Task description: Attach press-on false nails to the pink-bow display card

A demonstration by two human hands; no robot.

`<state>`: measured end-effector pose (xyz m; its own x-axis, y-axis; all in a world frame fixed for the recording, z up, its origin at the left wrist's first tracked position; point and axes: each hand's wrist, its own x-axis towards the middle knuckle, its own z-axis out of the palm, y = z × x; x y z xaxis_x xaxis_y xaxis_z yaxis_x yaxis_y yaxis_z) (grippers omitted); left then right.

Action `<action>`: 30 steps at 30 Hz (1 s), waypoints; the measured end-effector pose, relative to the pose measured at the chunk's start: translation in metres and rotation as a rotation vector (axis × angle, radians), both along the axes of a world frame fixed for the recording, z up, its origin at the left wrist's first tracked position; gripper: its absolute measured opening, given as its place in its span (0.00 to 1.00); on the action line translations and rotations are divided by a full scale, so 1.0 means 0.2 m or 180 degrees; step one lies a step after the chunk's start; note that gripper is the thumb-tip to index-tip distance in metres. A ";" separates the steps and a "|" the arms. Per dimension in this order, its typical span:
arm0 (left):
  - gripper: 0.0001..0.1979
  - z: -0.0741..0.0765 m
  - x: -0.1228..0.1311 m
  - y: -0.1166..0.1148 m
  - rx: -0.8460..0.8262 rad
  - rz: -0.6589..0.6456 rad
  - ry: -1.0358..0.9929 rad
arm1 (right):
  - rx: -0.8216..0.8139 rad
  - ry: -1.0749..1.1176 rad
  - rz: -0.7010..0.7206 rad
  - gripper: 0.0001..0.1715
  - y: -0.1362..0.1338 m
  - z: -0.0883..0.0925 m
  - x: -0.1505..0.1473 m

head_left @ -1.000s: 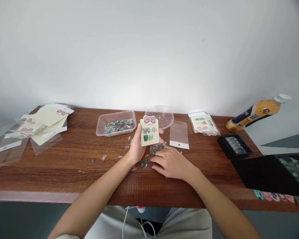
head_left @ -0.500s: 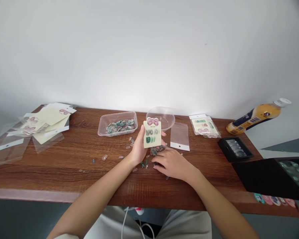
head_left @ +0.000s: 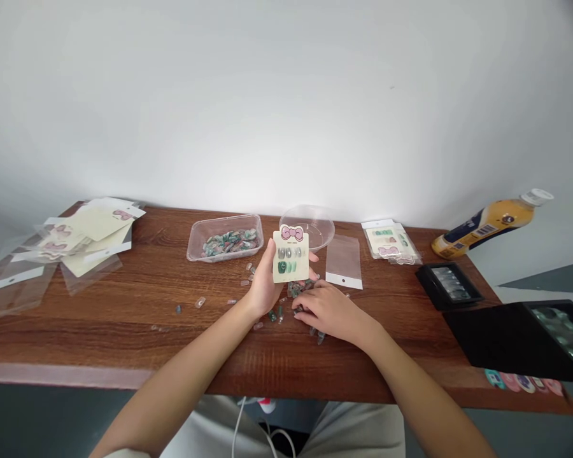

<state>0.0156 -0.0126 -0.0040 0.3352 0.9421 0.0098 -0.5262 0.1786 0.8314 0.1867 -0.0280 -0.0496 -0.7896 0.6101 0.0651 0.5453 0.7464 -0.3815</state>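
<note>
My left hand (head_left: pixel 262 289) is closed around a cream nail display card (head_left: pixel 291 259), held upright above the table with its front toward me. The card has a pink bow at the top and two rows of press-on nails, grey above and green below. My right hand (head_left: pixel 327 310) lies lower, its fingers bent together among loose press-on nails (head_left: pixel 300 288) heaped on the wood. What sits between those fingertips is partly hidden. Single nails (head_left: pixel 280 313) are scattered between the two hands, and a few more (head_left: pixel 319 336) lie under the right palm.
A clear tub of nails (head_left: pixel 193 238), a round clear lid (head_left: pixel 321 224) and a clear pouch (head_left: pixel 344 257) lie behind my hands. Packed cards (head_left: pixel 389 240), a drink bottle (head_left: pixel 487 224) and black nail boxes (head_left: pixel 432 289) stand at right. Blank cards and sleeves (head_left: pixel 98 226) spread at left.
My right hand has shifted slightly within the loose nails, with fingers drawn closer together, and more nails show under its palm. The left hand still holds the card in nearly the same place.
</note>
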 end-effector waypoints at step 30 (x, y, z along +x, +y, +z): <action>0.31 0.01 -0.02 0.01 0.0016 0.0165 -0.0173 | 0.0368 0.2291 -0.1442 0.06 0.04 0.15 0.16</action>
<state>0.0120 -0.0100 -0.0016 0.2848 0.9581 0.0314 -0.5791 0.1459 0.8021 0.2189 -0.0199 -0.0199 -0.2141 0.8153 0.5381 0.4545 0.5707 -0.6839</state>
